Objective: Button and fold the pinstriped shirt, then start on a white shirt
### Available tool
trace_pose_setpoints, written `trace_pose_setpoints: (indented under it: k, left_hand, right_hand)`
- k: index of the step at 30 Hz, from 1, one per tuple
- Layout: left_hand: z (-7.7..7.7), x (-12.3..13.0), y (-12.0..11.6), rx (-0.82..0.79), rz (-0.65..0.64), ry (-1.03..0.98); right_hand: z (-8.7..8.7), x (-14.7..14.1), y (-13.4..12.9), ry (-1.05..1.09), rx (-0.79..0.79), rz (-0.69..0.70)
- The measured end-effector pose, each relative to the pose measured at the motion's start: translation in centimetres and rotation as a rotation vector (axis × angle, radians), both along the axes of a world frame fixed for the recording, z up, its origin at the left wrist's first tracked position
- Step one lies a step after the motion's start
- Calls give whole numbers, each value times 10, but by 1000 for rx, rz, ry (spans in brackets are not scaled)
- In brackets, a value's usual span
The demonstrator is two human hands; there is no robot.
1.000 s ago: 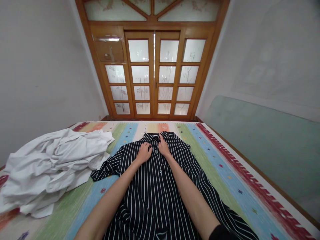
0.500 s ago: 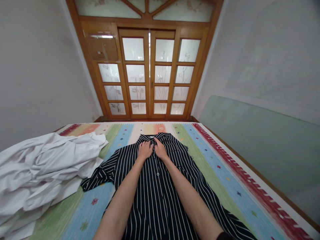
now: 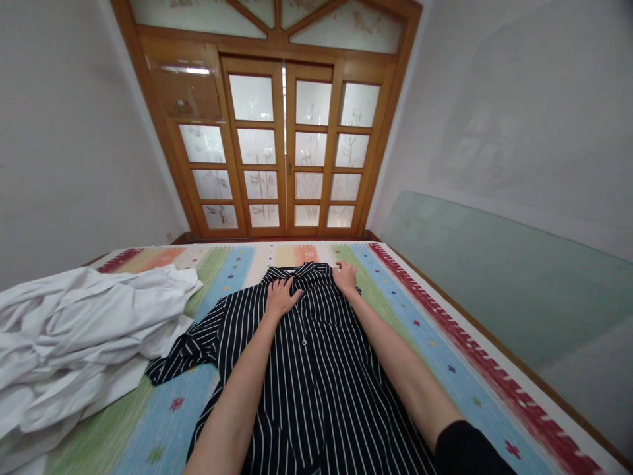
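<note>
A black short-sleeved shirt with thin white stripes (image 3: pixel 297 396) is lying front side up on a multicoloured striped cloth (image 3: pixel 171 425), its long axis running from the pointed striped collar (image 3: pixel 289 272) at the far end back toward the person. The left hand (image 3: pixel 281 298) is resting palm down on the upper chest, just below the collar and left of the small pale round button (image 3: pixel 303 342); its grip is looking released, the fingers spreading over the fabric. The right hand (image 3: pixel 345 277) is reaching to the shoulder on the right, so it is being the nearer one to that outer edge, while the left is staying nearer the button line. Its fingers are curling there; whether they are pinching fabric, I cannot tell. A crumpled white cloth (image 3: pixel 99 336) is lying farther left, beside the shirt's left sleeve (image 3: pixel 185 353).
</note>
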State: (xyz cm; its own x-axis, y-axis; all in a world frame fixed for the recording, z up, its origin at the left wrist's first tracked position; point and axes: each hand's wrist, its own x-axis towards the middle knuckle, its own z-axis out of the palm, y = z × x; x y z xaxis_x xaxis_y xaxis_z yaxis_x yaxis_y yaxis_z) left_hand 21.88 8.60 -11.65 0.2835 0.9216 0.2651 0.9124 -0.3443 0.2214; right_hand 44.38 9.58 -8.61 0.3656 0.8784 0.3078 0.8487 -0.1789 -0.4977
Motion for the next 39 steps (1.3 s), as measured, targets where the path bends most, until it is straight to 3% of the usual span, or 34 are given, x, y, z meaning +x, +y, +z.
trace_pose_setpoints:
  k: [3, 8, 12, 17, 19, 25, 31, 35, 39]
  left_hand:
    - [-1, 0, 0, 13, -22, 17]
    - [0, 0, -1, 39, -64, 31]
    - [1, -1, -1, 32, -42, 22]
    - [0, 0, 0, 24, -36, 13]
    - [0, 0, 0, 24, -34, 9]
    - [-2, 0, 1, 43, -36, -4]
    - [-3, 0, 2, 48, -33, -7]
    - [-2, 0, 3, 39, -31, -5]
    - [-1, 0, 2, 32, -31, -6]
  right_hand:
    - [2, 24, 7, -18, -165, 28]
    - [3, 35, 12, -54, -342, 43]
    - [14, 53, 6, -76, -338, -49]
    - [35, 107, -11, -106, -293, -255]
    - [44, 129, -18, -117, -284, -275]
    - [58, 170, -34, -114, -270, -47]
    - [42, 179, -41, -152, -297, 175]
    - [29, 182, -43, -140, -366, 234]
    - [32, 185, -42, -111, -351, 206]
